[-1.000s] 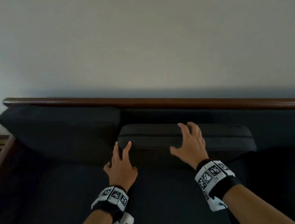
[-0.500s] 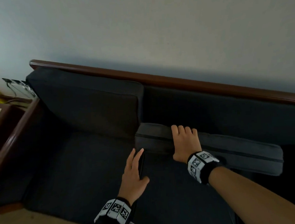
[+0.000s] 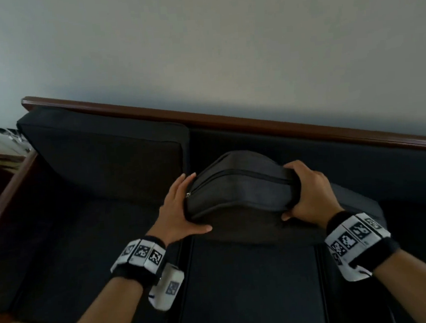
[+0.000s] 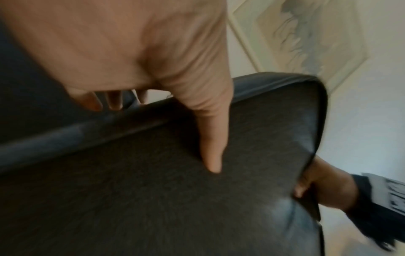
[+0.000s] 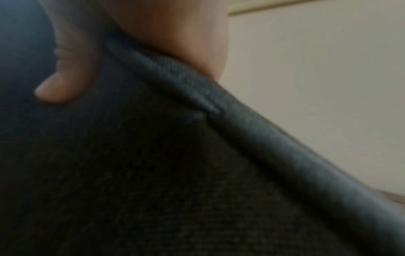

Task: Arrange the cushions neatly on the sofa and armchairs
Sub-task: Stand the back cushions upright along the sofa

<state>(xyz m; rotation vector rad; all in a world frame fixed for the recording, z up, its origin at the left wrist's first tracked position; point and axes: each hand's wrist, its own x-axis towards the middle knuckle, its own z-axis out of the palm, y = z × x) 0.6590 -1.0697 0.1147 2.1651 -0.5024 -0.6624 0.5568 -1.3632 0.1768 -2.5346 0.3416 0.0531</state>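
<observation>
Just left of the grip, an upright back cushion point(image 3: 105, 167) stands squarely against the sofa point(image 3: 306, 131) under its polished wooden top rail point(image 3: 255, 127); the slot beside it, straight beyond the held piece, shows only the bare sofa back. The left hand point(image 3: 177, 210) clamps the near-left corner of the loose cushion point(image 3: 237, 187), fingers laid over the top edge and thumb pressed under the face, as the left wrist view confirms with the thumb dimpling the cloth. Between the two hands the cushion's long axis runs side to side, parallel to the rail, and the middle bows upward into an arch, so the filling is soft foam that yields to a squeeze. Its cover is a dark charcoal woven fabric with a zip along the boxed edge. The right hand point(image 3: 308, 192) grips the opposite end, fingers curled over the piped seam, thumb beneath. Both hands sit about equally near; the empty slot lies directly ahead, so the move probably calls for tipping the cushion upright and pushing it back.
</observation>
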